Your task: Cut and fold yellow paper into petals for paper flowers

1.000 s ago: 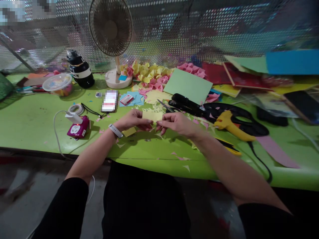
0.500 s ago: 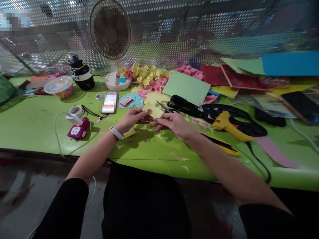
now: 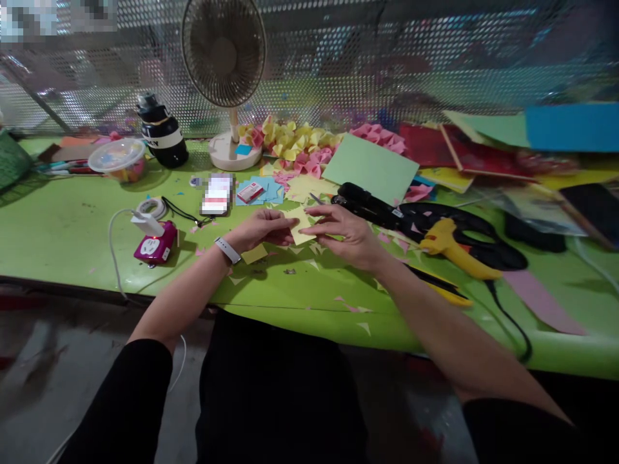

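A small piece of yellow paper (image 3: 303, 233) is held between my two hands, just above the green table (image 3: 290, 290). My left hand (image 3: 264, 229) pinches its left edge with thumb and fingers. On the other side, my right hand (image 3: 351, 235) has its fingertips on the paper's right edge and face. Scissors (image 3: 316, 199), mostly hidden behind my right hand, show only a blade. Beneath my left hand lies another folded yellow piece (image 3: 255, 254). Pink and yellow scraps (image 3: 363, 328) are scattered about below and to the right.
Behind my hands are blue paper squares (image 3: 271, 190), a green sheet (image 3: 370, 169), folded paper flowers (image 3: 290, 140) and a fan (image 3: 223, 55). To the right lie a black stapler (image 3: 367, 205), a yellow glue gun (image 3: 454, 248) and a yellow-black cutter (image 3: 445, 287). A purple power adapter (image 3: 155, 245) sits left.
The yellow paper has turned to a more upright slant between my hands. My right hand's fingers have moved up onto its face. The whole view has shifted slightly.
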### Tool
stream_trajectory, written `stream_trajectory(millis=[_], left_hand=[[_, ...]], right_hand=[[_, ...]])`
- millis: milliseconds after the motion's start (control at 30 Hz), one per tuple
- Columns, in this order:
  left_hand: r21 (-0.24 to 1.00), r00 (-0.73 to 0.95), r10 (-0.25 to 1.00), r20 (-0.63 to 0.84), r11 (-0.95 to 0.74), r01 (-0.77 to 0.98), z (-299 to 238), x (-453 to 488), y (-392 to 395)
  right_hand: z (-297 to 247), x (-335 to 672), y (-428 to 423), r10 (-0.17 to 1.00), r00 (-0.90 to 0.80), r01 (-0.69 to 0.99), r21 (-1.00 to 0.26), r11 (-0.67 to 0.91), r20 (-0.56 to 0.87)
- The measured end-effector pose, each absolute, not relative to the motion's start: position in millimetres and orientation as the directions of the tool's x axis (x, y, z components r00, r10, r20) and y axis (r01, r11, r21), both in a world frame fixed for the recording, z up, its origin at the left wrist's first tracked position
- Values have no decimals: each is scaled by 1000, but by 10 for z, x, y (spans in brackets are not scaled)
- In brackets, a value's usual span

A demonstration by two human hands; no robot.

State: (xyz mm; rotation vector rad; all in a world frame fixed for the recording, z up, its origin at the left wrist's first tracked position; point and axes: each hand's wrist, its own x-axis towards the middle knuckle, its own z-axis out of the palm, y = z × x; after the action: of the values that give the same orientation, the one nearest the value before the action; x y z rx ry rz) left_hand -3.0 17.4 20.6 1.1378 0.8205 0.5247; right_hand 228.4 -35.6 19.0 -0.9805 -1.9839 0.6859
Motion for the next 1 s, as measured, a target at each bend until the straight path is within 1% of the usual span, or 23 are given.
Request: stream_trajectory(millis=[100,233,333,400,500,600,667,800,1000], left_hand=[[953,583,771,-256,303,17,181,-10,164],[967,574,792,-208,254,0,172,16,133],[969,583,794,-171,243,-47,174,38,103],[970,578,802,-151,233,-70,180,52,82],[972,572,809,-137,220,-78,187,65,61],[973,581,805,-119,210,-91,180,70,62],[972,587,801,-116,212,-98,174,71,68],[969,571,807,-149,234,-77,196,67,59],[983,582,797,-159,184,17,259,77,1]], right_hand=[[188,2259,-370,813,-387,398,-716,573,435],[188,2200,-394,846,-263,402,-745,533,464],[160,2158,-414,859,-178,374,-774,511,481],[131,2142,-425,881,-143,336,-815,472,451],[102,2132,-432,923,-119,313,-869,384,365],[109,2127,-429,948,-101,310,-896,317,301],[119,2128,-423,954,-92,308,-903,299,284],[103,2144,-407,945,-99,317,-890,328,313],[38,2167,-383,918,-119,344,-852,395,377]])
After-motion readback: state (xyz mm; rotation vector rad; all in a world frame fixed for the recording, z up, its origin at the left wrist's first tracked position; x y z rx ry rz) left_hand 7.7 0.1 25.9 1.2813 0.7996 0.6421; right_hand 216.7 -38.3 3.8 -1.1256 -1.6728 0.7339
